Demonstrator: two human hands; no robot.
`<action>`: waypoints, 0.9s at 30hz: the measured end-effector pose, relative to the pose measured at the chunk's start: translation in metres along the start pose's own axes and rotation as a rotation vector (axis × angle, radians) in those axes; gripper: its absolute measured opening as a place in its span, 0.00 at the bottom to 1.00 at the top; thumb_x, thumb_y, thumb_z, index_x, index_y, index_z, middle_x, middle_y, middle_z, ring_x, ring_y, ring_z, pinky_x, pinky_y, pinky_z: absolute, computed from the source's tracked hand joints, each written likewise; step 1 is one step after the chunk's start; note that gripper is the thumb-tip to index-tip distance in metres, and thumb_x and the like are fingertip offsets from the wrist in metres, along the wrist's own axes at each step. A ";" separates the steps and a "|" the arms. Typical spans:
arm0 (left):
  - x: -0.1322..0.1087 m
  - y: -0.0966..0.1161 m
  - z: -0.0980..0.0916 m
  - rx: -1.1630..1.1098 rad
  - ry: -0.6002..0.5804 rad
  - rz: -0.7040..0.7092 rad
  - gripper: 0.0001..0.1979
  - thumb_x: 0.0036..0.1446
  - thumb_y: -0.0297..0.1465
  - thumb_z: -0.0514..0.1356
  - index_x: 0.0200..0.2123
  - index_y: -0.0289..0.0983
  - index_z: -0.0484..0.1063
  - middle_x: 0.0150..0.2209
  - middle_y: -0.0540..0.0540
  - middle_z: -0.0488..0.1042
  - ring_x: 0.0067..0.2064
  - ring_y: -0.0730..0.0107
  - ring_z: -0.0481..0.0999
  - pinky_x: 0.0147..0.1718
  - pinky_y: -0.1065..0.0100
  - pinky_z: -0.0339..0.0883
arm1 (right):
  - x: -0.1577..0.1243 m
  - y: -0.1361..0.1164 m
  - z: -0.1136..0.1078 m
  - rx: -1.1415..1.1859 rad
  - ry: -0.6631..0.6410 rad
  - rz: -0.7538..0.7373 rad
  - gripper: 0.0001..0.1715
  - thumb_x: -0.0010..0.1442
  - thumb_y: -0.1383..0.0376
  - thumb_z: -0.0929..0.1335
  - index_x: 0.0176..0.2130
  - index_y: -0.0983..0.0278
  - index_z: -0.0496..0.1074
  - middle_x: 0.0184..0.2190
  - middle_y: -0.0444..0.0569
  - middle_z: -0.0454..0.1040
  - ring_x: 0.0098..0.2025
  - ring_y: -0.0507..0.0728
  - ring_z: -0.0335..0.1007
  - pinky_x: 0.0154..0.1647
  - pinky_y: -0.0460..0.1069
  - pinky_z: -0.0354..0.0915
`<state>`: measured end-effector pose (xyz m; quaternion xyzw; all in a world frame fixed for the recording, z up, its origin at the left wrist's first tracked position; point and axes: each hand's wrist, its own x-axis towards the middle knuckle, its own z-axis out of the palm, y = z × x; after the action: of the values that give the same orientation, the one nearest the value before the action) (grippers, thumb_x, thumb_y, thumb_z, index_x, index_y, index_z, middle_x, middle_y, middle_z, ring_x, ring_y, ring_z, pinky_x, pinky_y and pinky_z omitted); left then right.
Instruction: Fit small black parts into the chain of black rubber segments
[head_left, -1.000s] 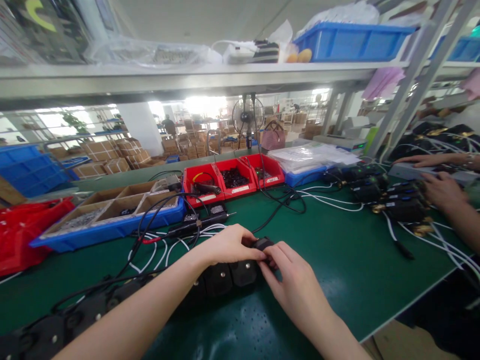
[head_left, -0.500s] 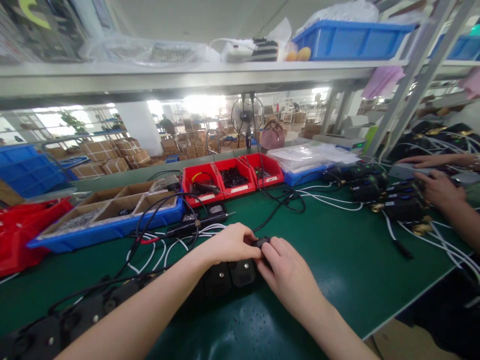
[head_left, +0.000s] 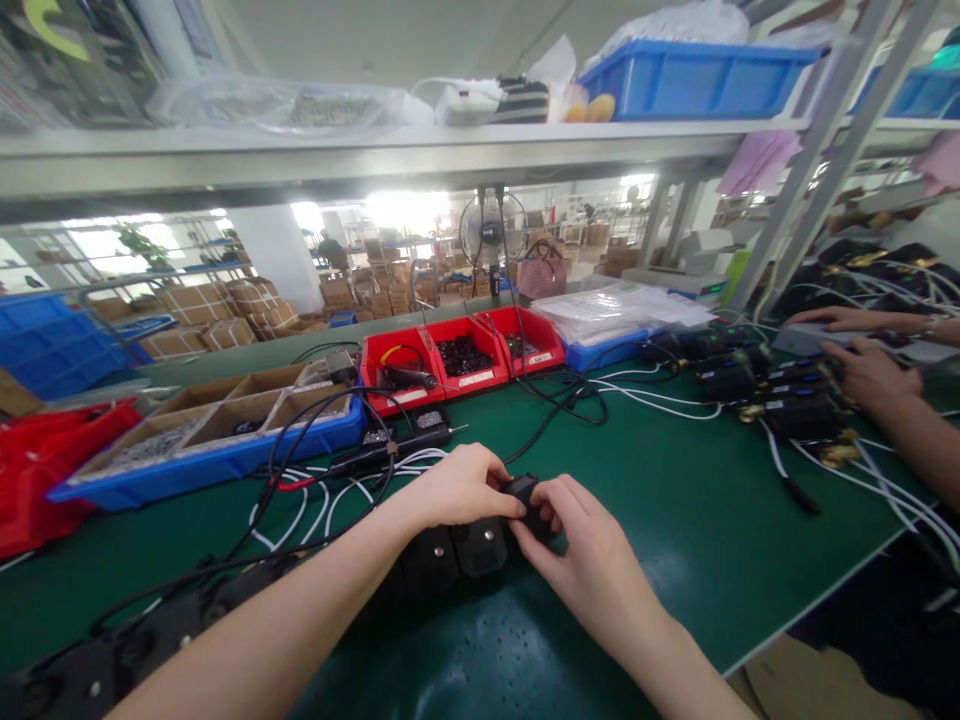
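Observation:
Near the middle of the green bench, my left hand (head_left: 471, 487) pinches a small black plastic housing (head_left: 523, 489) between thumb and fingers. From the other side, my right hand (head_left: 576, 532) has its curled fingers and thumb against the same part. Fingers cover much of the piece, so its details are hidden. Just left of it and nearer to me stands a row of black housings (head_left: 480, 548), each with a shiny round metal spot on top; my left forearm passes over part of the row. An electric screwdriver (head_left: 397, 450) lies beyond my left hand.
Red bins (head_left: 469, 362) with small parts stand at the back, beside a blue divided tray (head_left: 225, 460). White cables (head_left: 307, 505) and black cords cross the left side. On the right, a co-worker's hands (head_left: 874, 375) are near black units with brass fittings (head_left: 802, 415).
My right hand's fingers have shifted slightly right and curled back, so more of the black housing shows. My left hand stays nearly in place.

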<state>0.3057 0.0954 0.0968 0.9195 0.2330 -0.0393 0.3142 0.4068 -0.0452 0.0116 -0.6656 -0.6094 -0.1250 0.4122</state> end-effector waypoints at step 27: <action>-0.059 -0.023 0.048 0.375 0.295 0.079 0.37 0.49 0.30 0.68 0.62 0.33 0.63 0.58 0.38 0.69 0.57 0.49 0.69 0.58 0.49 0.66 | -0.021 0.015 0.009 0.398 -0.015 0.316 0.22 0.62 0.61 0.66 0.55 0.61 0.71 0.51 0.54 0.75 0.49 0.59 0.75 0.40 0.51 0.77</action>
<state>0.2470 0.0588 0.0586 0.9659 0.2290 0.0653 0.1020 0.4130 -0.0528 -0.0136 -0.6591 -0.5135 0.0682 0.5451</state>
